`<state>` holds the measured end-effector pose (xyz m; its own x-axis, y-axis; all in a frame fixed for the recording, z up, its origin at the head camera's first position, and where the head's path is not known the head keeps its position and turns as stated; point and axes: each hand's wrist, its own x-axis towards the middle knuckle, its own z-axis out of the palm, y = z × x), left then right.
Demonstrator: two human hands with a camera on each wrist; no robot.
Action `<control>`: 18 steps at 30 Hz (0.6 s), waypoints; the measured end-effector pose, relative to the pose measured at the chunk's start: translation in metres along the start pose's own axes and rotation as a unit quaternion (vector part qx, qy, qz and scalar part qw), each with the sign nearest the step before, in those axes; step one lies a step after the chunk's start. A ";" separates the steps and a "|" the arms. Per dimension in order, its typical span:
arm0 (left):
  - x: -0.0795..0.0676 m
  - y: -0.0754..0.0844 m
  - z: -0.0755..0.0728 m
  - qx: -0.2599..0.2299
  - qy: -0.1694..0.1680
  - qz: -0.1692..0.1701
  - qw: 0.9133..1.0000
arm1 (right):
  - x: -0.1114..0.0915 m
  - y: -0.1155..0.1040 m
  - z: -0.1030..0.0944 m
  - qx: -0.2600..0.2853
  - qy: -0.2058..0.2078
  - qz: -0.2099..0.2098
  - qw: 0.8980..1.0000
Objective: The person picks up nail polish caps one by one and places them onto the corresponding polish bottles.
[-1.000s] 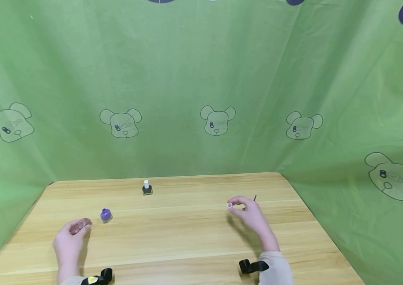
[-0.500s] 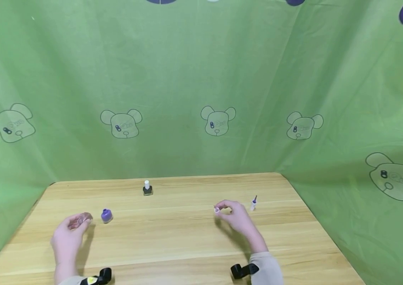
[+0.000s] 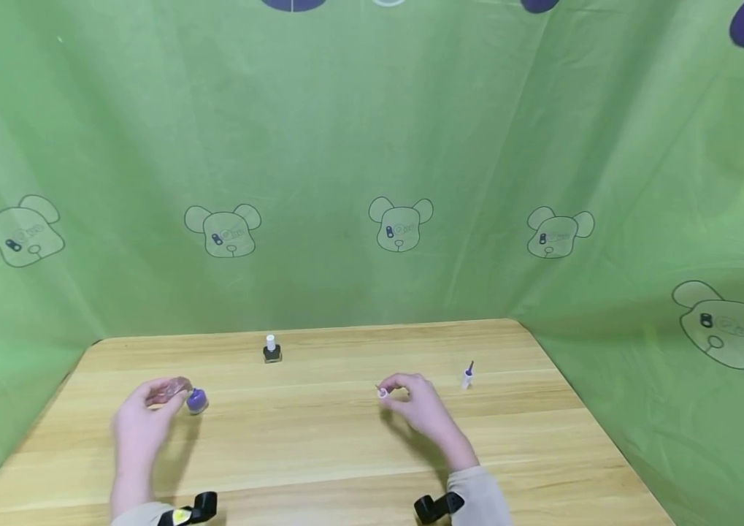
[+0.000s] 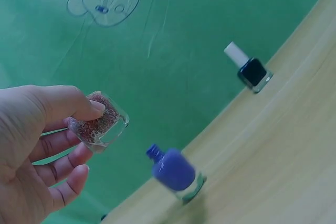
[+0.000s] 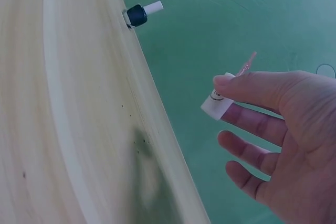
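My left hand pinches a clear glass nail polish bottle with reddish glitter inside, between thumb and fingers, above the table. Its neck is hidden by the hand. Just right of it an uncapped purple nail polish bottle stands on the table. My right hand pinches a white nail polish cap between thumb and index finger, its pink-coated brush pointing away from the cap's closed end. The other fingers of that hand are loosely bent.
A dark nail polish bottle with a white cap stands near the table's back edge. On the right, another white cap stands upright, its purple brush pointing up. A green curtain hangs behind the wooden table.
My right hand has moved left with its cap, leaving the purple-brushed cap in view. My left hand has shifted right with its bottle, up close to the purple bottle.
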<state>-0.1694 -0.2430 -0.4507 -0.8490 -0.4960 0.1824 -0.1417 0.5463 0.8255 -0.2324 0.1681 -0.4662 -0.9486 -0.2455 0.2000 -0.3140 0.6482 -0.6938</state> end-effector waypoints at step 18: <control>-0.005 0.033 0.048 -0.026 -0.060 0.101 0.993 | -0.001 -0.015 0.010 -0.010 0.008 -0.022 1.000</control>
<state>-0.1944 -0.1894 -0.4499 -0.9123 -0.2946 0.2843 0.0611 0.5887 0.8060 -0.2260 0.1516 -0.4634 -0.9340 -0.2633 0.2414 -0.3567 0.6517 -0.6694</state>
